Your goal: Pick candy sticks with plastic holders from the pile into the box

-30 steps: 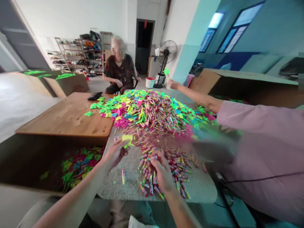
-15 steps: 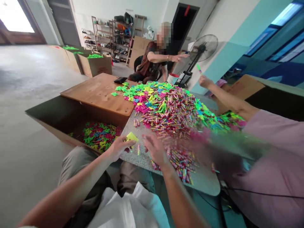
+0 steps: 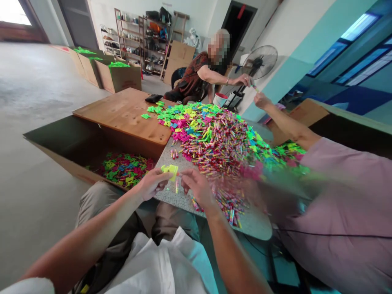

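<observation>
My left hand pinches a flat yellow plastic piece between thumb and fingers over the table's near corner. My right hand is closed at the right edge of that piece, its fingertips drawn together. A tiny reddish bit shows at those fingertips, too small to name. Below the yellow piece, a small printed tube stands out against the grey speckled tabletop. Beyond my hands rises a heap of small red, pink and yellow tubes, mixed with flat green, pink, blue and yellow plastic pieces.
A deep cardboard box with colourful plastic pieces stands at my left, partly under a wooden board. A co-worker in pink sits close on my right. Another person sits across, near a fan.
My right hand has closed its fingers and come up to the yellow piece in my left hand. Across the table, the other person's hand has reached the co-worker's raised hand.
</observation>
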`<state>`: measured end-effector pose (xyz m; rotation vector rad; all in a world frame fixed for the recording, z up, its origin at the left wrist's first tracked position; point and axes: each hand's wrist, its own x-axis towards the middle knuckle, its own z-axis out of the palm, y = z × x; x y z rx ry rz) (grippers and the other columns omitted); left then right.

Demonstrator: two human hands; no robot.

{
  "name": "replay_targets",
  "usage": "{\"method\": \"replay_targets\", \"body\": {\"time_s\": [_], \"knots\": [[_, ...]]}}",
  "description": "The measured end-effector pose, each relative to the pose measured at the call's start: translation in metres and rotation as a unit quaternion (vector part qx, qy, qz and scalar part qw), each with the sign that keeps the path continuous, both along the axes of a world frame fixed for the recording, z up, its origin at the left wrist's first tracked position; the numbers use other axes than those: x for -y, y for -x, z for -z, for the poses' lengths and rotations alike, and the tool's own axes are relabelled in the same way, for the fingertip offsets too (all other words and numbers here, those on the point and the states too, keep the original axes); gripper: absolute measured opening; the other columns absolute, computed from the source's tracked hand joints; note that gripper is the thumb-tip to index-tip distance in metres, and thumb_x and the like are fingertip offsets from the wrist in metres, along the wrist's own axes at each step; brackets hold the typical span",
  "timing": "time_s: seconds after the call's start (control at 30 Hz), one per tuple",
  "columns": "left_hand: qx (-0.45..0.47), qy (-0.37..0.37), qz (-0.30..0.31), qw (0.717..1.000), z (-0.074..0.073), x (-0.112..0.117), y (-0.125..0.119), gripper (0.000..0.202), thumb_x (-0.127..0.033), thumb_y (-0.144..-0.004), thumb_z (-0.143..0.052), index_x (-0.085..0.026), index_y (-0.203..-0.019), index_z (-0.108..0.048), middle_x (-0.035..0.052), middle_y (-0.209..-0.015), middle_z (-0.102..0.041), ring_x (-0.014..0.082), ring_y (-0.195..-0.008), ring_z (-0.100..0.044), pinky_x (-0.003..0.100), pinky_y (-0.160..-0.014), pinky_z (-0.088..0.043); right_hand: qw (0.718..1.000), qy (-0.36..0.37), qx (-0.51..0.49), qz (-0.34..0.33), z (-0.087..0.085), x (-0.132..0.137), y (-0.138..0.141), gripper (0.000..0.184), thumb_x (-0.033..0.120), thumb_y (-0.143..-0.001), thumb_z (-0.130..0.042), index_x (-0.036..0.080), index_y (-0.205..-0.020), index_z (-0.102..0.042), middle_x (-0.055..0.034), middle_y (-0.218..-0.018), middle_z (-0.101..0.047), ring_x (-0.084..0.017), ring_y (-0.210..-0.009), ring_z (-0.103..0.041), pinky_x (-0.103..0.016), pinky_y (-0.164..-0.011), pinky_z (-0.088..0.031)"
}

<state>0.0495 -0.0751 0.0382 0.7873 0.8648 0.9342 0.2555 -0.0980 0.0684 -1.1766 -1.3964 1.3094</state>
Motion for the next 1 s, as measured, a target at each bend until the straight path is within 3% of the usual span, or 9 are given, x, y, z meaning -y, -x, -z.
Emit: {"method": "replay_targets", "body": {"time_s": [0.27,0.37,0.53,0.63,0.73,0.87,1.0], "knots": [[0.058,0.041,0.040,0.997,-0.006,-0.003,-0.007,0.035,-0.043,-0.074,-0.084,-0.017,-0.075,-0.060,-0.0087,-0.052,-0.035,0.0040,-0.043,-0.029,0.017,-0.040,-0.016,0.996,0.018,-0.081,0.030,0.013,0.001,0.002,0.034,0.049,-0.089,-0.069,0.021,-0.107,-0.069,-0.0004,-0.073,-0.062,-0.012,-0.057,-0.052,-0.025,-0.051,-0.045],[0.047,0.046,0.015,0.998,-0.004,-0.004,-0.010,0.038,-0.042,-0.072,-0.086,-0.018,-0.072,-0.057,-0.0092,-0.051,-0.035,0.0041,-0.043,-0.030,0.017,-0.040,-0.018,0.997,0.004,-0.072,0.041,0.011,0.002,0.005,0.035,0.052,-0.089,-0.069,0.020,-0.106,-0.068,-0.0007,-0.073,-0.063,-0.013,-0.057,-0.053,-0.025,-0.052,-0.045],[-0.029,0.009,-0.042,0.999,-0.004,-0.001,-0.019,0.037,-0.044,-0.072,-0.085,-0.018,-0.074,-0.059,-0.0088,-0.051,-0.038,0.0045,-0.041,-0.030,0.018,-0.038,-0.018,0.991,-0.077,0.072,0.083,0.000,0.010,0.009,0.032,0.051,-0.096,-0.060,0.021,-0.106,-0.066,-0.0030,-0.080,-0.068,-0.015,-0.064,-0.061,-0.028,-0.060,-0.049],[-0.096,-0.073,-0.069,0.990,-0.014,0.004,-0.025,0.039,-0.049,-0.076,-0.081,-0.018,-0.069,-0.058,-0.0080,-0.047,-0.038,0.0053,-0.041,-0.030,0.020,-0.039,-0.018,0.970,-0.129,0.182,0.094,-0.008,0.015,0.012,0.026,0.045,-0.100,-0.054,0.024,-0.109,-0.066,-0.0053,-0.086,-0.071,-0.020,-0.078,-0.068,-0.031,-0.070,-0.052],[-0.135,-0.136,-0.087,0.978,-0.022,0.009,-0.028,0.043,-0.051,-0.075,-0.081,-0.017,-0.062,-0.057,-0.0064,-0.045,-0.041,0.0062,-0.043,-0.033,0.021,-0.042,-0.021,0.959,-0.151,0.214,0.106,-0.008,0.018,0.014,0.025,0.041,-0.101,-0.051,0.024,-0.111,-0.066,-0.0073,-0.094,-0.073,-0.023,-0.087,-0.071,-0.034,-0.076,-0.054],[-0.156,-0.138,-0.102,0.973,-0.019,0.011,-0.028,0.044,-0.052,-0.072,-0.083,-0.017,-0.061,-0.060,-0.0051,-0.048,-0.045,0.0072,-0.045,-0.037,0.022,-0.043,-0.025,0.966,-0.148,0.178,0.116,0.003,0.019,0.013,0.024,0.040,-0.100,-0.053,0.023,-0.111,-0.066,-0.0077,-0.095,-0.073,-0.022,-0.086,-0.071,-0.032,-0.074,-0.054],[-0.119,-0.098,-0.095,0.983,-0.011,0.010,-0.028,0.037,-0.049,-0.072,-0.084,-0.016,-0.069,-0.068,-0.0014,-0.058,-0.057,0.0091,-0.051,-0.047,0.021,-0.046,-0.036,0.988,-0.081,0.068,0.111,0.015,0.019,0.010,0.028,0.046,-0.098,-0.058,0.022,-0.110,-0.064,-0.0034,-0.083,-0.071,-0.017,-0.068,-0.065,-0.028,-0.062,-0.052]]}}
